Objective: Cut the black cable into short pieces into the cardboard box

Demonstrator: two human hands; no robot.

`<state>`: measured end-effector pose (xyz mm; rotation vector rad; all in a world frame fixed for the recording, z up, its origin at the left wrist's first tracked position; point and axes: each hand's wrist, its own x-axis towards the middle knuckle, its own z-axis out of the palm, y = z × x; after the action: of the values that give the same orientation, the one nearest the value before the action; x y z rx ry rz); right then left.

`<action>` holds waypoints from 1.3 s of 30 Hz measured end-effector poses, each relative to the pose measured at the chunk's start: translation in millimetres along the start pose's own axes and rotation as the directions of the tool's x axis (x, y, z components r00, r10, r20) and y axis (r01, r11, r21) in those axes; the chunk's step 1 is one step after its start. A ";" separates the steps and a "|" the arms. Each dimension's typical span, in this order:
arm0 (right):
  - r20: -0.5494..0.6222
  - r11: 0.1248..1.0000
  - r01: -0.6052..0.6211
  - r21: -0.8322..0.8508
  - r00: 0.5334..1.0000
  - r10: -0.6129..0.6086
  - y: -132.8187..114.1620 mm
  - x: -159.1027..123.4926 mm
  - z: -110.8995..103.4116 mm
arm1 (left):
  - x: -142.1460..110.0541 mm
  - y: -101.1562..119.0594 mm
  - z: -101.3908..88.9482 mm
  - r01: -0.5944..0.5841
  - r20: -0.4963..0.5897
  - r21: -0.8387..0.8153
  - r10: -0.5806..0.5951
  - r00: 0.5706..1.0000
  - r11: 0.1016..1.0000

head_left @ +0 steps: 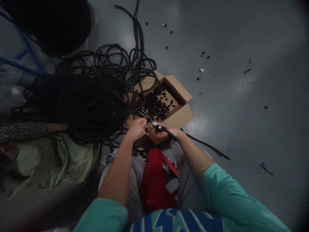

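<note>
Over the near edge of an open cardboard box (pixel 182 121), both my hands are close together. My right hand (pixel 166 129) is closed around a black cable (pixel 171 133) near its end, where a pale band and thin, light strands (pixel 146 114) stick out toward the upper left. Beside that end, my left hand (pixel 138 128) is closed with thumb and fingers pinched. A small dark bit shows at its fingertips, too small to name. Inside the box lie many short black pieces (pixel 156 106), like cut cable jacket.
A large tangle of black cable (pixel 96 96) spreads left of the box, partly over its flap. Another person's patterned sleeve (pixel 24 131) reaches in from the left, above a greenish sack (pixel 55 158). Black scraps (pixel 247 70) dot the grey floor. Red fabric (pixel 154 183) hangs between my legs.
</note>
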<state>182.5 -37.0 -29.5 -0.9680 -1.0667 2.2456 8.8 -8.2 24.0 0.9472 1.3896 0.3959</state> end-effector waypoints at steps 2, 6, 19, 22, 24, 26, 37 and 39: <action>0.015 0.999 0.039 0.016 0.999 -0.039 -1.6 -1.2 -0.5 | 0.0 0.0 -0.5 -0.004 0.027 -0.007 0.004 1.000 1.000; 0.063 0.999 0.036 -0.006 0.997 -0.035 0.0 -1.1 -3.8 | 2.7 -4.7 -5.9 -0.031 0.046 0.006 0.031 0.998 1.000; 0.039 0.999 -0.029 -0.035 0.999 0.030 5.8 -3.3 -8.8 | 8.2 -16.7 -14.4 -0.149 -0.145 0.183 0.177 0.973 0.972; -0.001 0.991 0.001 -0.131 1.000 -0.001 7.0 -0.7 -8.9 | 10.2 -19.1 -17.8 -0.146 -0.146 0.282 0.193 0.970 0.948; -0.021 0.978 0.024 -0.208 0.999 -0.029 7.9 0.8 -9.0 | 10.6 -18.1 -18.8 -0.144 -0.137 0.352 0.203 0.970 0.925; -0.031 0.959 0.050 -0.279 0.998 -0.061 9.1 2.0 -9.4 | 10.5 -15.7 -18.6 -0.138 -0.128 0.410 0.207 0.970 0.901; -0.047 0.891 0.096 -0.444 0.990 -0.130 14.8 3.6 -12.3 | 7.8 -12.0 -18.3 -0.084 -0.090 0.455 0.140 0.986 0.887; -0.043 0.892 0.102 -0.441 0.990 -0.134 14.1 3.5 -11.8 | 6.7 -11.1 -19.2 -0.093 -0.062 0.449 0.135 0.989 0.889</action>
<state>187.8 -37.4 -47.5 -1.1149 -1.5953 1.8908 -11.1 -3.6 13.1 1.4067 1.5463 0.2096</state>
